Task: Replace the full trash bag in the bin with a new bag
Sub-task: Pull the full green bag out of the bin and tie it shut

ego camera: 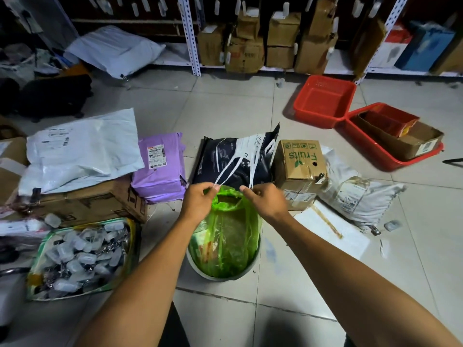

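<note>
**Green bag gathered at the bin mouth, white drawstrings pinched in both hands**

Green translucent plastic is seen at the centre of the head view: the full trash bag (226, 236) sits inside a round pale bin (200, 265) on the tiled floor (225, 101), its neck bunched upward above the rim. The left hand (199, 200) is closed at the bag's 10 o'clock, thumb and fingers pinched on a white drawstring (229, 172) that is stretched away toward 1 o'clock. The right hand (266, 199) is closed at the bag's 2 o'clock, a second white drawstring (251, 172) being pinched between its fingertips and drawn toward 12 o'clock. Both strings are pulled taut across a dark printed package (220, 159) lying just beyond the bin at 12 o'clock.

A purple parcel (160, 169) is placed at the bin's 10 o'clock, beside a large white mailer (82, 151) laid on flattened cardboard. A cardboard box marked "Fruits" (302, 161) is stood at 2 o'clock. A bag of small clear clips (80, 256) is found at 9 o'clock. Two red trays (325, 101) are set well apart at 1 o'clock, near the shelving.
</note>
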